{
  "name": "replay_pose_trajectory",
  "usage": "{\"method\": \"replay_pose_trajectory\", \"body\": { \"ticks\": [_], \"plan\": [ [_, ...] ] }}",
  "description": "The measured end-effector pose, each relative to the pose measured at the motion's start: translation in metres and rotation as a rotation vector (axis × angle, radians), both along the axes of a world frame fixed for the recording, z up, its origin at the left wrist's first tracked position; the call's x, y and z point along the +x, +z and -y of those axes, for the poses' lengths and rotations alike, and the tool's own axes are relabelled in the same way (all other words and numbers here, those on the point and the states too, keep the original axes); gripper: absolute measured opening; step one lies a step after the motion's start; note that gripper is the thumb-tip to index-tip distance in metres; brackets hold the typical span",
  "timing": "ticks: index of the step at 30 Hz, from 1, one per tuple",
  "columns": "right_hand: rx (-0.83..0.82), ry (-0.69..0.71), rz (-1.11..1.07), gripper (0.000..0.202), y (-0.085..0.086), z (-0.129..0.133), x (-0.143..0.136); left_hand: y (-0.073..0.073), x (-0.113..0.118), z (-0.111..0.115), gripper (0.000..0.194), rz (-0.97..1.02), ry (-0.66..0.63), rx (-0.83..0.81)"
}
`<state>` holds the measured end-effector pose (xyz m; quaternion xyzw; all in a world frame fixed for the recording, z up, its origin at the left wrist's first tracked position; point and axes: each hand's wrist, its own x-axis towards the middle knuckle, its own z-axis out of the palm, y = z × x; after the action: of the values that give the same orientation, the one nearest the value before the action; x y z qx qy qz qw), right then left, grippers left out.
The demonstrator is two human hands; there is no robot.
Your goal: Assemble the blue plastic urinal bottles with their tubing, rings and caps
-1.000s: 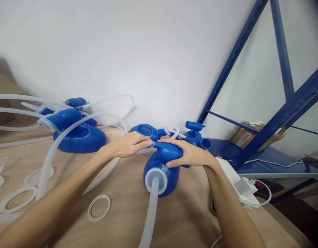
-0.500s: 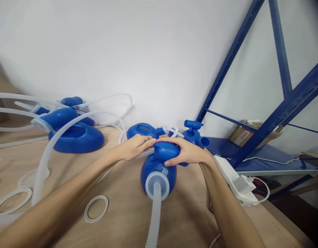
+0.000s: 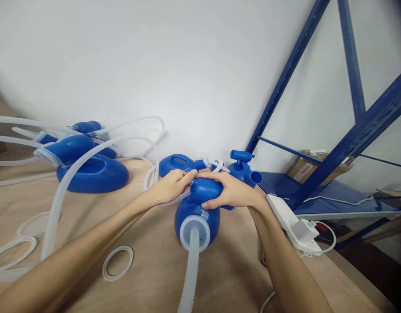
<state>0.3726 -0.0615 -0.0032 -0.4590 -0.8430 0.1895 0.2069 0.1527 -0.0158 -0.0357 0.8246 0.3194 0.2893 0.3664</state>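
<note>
A blue plastic bottle (image 3: 179, 217) lies on the table, its round pale cap (image 3: 185, 241) facing me. From that cap a ribbed translucent hose (image 3: 189, 282) runs toward me. My right hand (image 3: 235, 189) is curled round the smaller rounded blue part (image 3: 205, 189) on top of the bottle. At that part's left tip, my left hand (image 3: 172, 186) pinches a pale tube end, mostly covered by the fingers. A small dark metal bit, perhaps a clip, shows at the left fingers. Both hands nearly meet at the tip.
More blue bottles (image 3: 96, 176) with looping hoses (image 3: 70, 174) lie at the left. Another blue bottle (image 3: 164, 165) and a blue spouted vessel (image 3: 241, 171) stand behind my hands. Pale rings (image 3: 104, 265) lie on the table. A power strip (image 3: 282, 217) and blue shelving (image 3: 337, 148) are at the right.
The view has shifted slightly. A little of the pale tube end now shows between my left fingers and the blue tip; both hands keep their hold.
</note>
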Motion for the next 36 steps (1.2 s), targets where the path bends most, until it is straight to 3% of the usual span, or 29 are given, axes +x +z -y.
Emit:
{"method": "replay_pose_trajectory", "body": {
  "ticks": [4, 8, 12, 16, 20, 30, 36],
  "plan": [
    [-0.045, 0.021, -0.011, 0.08, 0.001, 0.0, 0.002, 0.012, -0.01, -0.001, 0.062, -0.044, -0.026, 0.099],
    [-0.077, -0.008, 0.007, 0.079, 0.006, 0.003, 0.0, 0.035, -0.032, -0.003, 0.046, -0.055, -0.054, 0.235],
    [-0.091, -0.006, -0.006, 0.076, 0.008, 0.006, -0.002, 0.049, -0.05, -0.005, 0.035, -0.101, -0.158, 0.178],
    [-0.103, -0.018, 0.004, 0.076, 0.009, 0.007, -0.002, 0.045, -0.052, -0.009, 0.041, -0.025, -0.088, 0.063],
    [-0.107, -0.024, 0.004, 0.077, 0.009, 0.007, -0.002, 0.038, -0.047, -0.014, 0.032, 0.031, -0.119, -0.034],
    [-0.083, -0.016, 0.021, 0.078, 0.009, 0.009, -0.001, 0.022, -0.043, -0.023, 0.033, 0.116, -0.107, -0.436],
    [-0.104, -0.032, 0.03, 0.081, 0.011, 0.009, -0.002, 0.023, -0.039, -0.017, 0.032, 0.245, -0.05, -0.432]
  ]
}}
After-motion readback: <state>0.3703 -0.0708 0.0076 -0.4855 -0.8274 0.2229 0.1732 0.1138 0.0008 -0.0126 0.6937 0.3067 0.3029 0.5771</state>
